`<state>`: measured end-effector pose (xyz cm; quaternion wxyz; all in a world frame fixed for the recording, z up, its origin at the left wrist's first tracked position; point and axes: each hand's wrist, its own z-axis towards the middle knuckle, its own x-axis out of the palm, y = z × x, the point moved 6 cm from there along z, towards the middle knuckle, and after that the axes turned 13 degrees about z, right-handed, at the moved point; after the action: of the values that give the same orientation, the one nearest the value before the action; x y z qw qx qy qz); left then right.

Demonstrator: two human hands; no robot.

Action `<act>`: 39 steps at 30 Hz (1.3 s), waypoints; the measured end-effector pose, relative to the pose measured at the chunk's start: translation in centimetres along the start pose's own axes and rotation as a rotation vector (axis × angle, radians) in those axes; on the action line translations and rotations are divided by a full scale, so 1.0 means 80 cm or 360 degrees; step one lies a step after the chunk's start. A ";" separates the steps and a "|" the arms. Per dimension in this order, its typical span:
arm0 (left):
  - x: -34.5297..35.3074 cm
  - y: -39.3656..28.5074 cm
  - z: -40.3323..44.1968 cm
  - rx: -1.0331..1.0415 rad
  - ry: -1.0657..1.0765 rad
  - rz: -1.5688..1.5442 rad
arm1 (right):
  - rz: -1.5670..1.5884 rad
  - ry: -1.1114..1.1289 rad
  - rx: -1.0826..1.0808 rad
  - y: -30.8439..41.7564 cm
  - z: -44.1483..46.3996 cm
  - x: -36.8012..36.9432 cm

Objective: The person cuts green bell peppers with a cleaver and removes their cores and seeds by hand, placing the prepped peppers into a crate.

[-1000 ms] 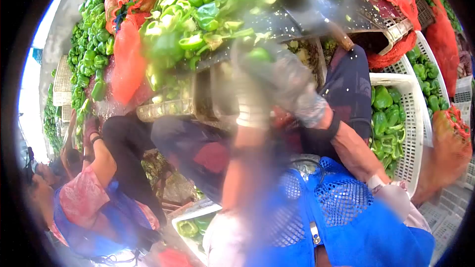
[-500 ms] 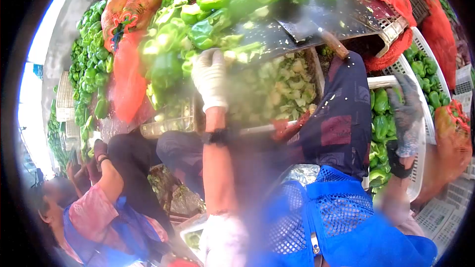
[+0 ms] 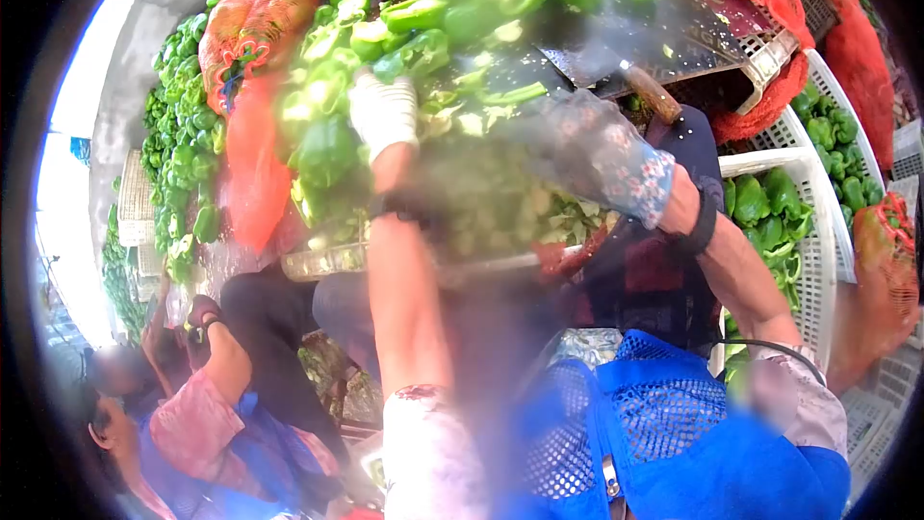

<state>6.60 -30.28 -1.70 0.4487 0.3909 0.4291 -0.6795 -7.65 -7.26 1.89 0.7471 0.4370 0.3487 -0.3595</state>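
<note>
Head view: left hand (image 3: 385, 114), white-gloved, is positioned at the near left part of the cut green peppers (image 3: 416, 13) heaped on the dark bench (image 3: 688, 43); whether its grip is closed on a pepper cannot be told. Right hand (image 3: 608, 149), pattern-gloved and blurred, is located above the pale trimmings (image 3: 570, 223); its grip state cannot be determined. Knife (image 3: 653, 93), wooden-handled, lies just beyond it. White basket (image 3: 818, 241) stands at the right

bright glare left, hazy blurred centre
</note>
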 end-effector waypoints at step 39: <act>-0.053 0.038 -0.213 -0.0507 0.0652 -0.2296 | 0.0671 -0.0236 0.0256 -0.032 0.079 0.027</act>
<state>13.20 -13.92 -4.08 -0.1435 0.0628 0.7452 -0.6481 -7.40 -14.40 1.40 0.7920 0.5306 0.1642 -0.2534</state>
